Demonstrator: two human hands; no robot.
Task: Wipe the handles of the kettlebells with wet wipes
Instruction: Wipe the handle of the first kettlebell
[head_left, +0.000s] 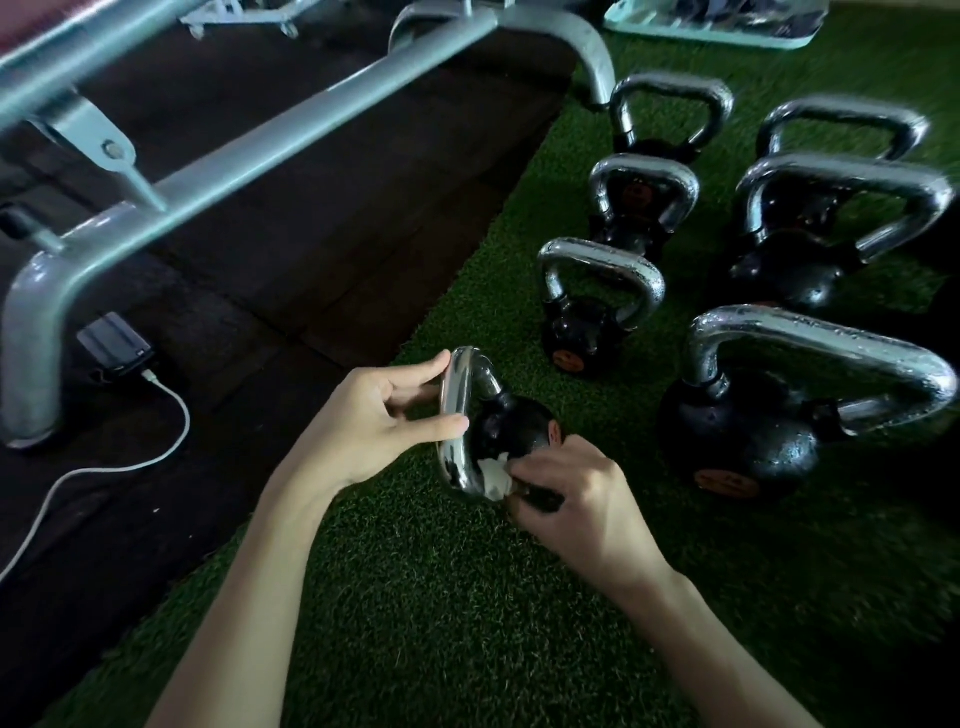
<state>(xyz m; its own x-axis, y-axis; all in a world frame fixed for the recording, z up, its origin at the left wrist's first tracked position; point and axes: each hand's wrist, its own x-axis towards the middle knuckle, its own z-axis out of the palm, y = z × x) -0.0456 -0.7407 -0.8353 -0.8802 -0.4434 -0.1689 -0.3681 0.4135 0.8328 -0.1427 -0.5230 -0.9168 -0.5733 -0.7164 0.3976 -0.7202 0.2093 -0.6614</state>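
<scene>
Item: small kettlebell (514, 426); lying tipped on the green turf (467, 597), black bell to the right, chrome handle (454, 405) pointing left toward my left hand (363, 415); the grip bar's long axis runs from far to near, roughly straight toward me.

Item: left hand; thumb and fingers pinching the grip bar at its far and middle parts, steadying the bell; nearer to the bar than the other hand.

Item: right hand (576, 499); fingers curled round a white wet wipe (493, 475), pressing it on the near bend of the handle where the leg meets the bell; lying right of and below the handle.

Judgement: the unwiped run appears to lie up the bar, away from me and toward my left fingers; the next stroke would follow that axis, and the left hand would have to give way or shift its pinch.

Item: further kettlebells, upright on the turf to the right, well apart from my hands; a small one (587, 332) just beyond; a large one (743, 431) beside my right hand; more behind.

Item: pale tray (717, 26), far edge; contents too blurred to tell.

Item: grey bench frame (208, 171); dark device (117, 345) with white cable (171, 415) beneath it.
</scene>
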